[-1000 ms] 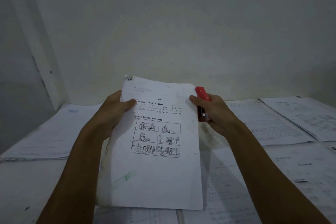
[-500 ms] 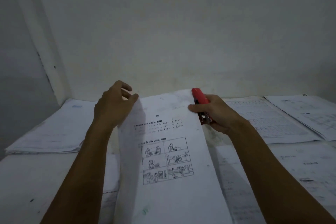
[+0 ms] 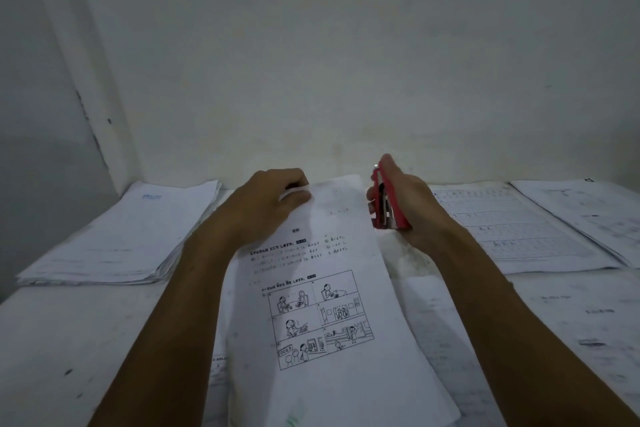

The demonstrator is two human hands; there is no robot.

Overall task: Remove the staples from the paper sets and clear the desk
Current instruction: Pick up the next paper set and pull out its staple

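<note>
bare desk (image 3: 86, 340) front left, paper stack (image 3: 117, 239) behind, sheets (image 3: 519, 229) crowding right

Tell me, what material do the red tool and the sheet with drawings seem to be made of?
The red tool looks like glossy plastic around a pale, probably metal, inner part; the right hand grips it. The sheet with drawings is thin matte white paper: it curves softly where the left hand pinches its corner.

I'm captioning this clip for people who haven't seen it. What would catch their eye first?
The red stapler gripped in the right hand, at centre near the wall, is the only colour. Just left of it, the left hand pinches the top corner of a cartoon worksheet lying on the desk.
</note>
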